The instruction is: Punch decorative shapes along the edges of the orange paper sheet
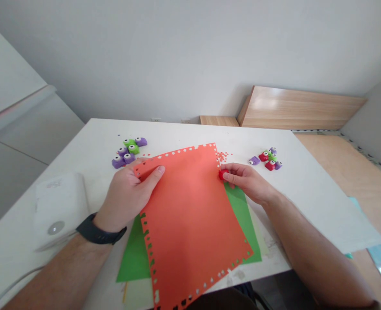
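An orange sheet of paper is held up over the table, with small shapes punched along its edges. My left hand grips its upper left corner, thumb on the front and fingers behind. At the sheet's right edge, my right hand is closed around a red craft punch, which sits on the paper's margin. A green sheet lies underneath. Small orange cut-outs are scattered just beyond the red punch.
Several purple and green punches cluster at the left back. More punches in purple, red and green stand at the right. A white device with a cable occupies the left side of the white table. Wooden boards are behind.
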Demonstrator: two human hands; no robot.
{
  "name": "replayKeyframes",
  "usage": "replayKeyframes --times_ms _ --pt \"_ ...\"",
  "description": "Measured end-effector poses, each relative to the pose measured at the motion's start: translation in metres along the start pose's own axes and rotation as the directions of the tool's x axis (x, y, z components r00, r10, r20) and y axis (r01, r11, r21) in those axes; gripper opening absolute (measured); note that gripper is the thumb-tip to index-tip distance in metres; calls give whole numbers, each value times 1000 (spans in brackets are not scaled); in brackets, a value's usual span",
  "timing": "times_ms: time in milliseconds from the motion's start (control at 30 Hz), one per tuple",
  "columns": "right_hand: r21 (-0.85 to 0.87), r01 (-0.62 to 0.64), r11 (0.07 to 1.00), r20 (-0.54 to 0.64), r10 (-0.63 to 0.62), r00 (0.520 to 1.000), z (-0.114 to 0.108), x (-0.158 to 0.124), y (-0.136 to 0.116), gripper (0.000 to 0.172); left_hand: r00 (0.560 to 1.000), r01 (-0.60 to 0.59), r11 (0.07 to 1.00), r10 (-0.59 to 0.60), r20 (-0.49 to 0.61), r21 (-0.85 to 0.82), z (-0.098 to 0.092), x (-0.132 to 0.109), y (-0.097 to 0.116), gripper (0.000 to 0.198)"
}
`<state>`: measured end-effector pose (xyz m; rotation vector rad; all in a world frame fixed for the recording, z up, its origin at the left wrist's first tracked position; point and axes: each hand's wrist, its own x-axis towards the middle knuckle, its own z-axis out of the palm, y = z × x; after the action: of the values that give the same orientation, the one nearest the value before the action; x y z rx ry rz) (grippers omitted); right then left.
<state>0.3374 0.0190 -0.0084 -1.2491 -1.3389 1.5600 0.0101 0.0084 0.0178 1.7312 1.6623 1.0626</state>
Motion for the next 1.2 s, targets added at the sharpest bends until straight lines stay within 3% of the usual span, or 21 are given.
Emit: replayKeyframes --times_ms 333,733,1200 --pt "44 2 999 42 -4 999 5 -1 -4 28 1000 15 1000 -15 11 5 0 0 1 27" --pt "136 -13 991 58 5 998 7 -2 -5 34 999 -24 999 24 -29 28 1 0 1 24" --pt "43 14 999 34 -15 999 8 0 -2 32 998 -40 999 42 -48 32 2 1 -3 22"
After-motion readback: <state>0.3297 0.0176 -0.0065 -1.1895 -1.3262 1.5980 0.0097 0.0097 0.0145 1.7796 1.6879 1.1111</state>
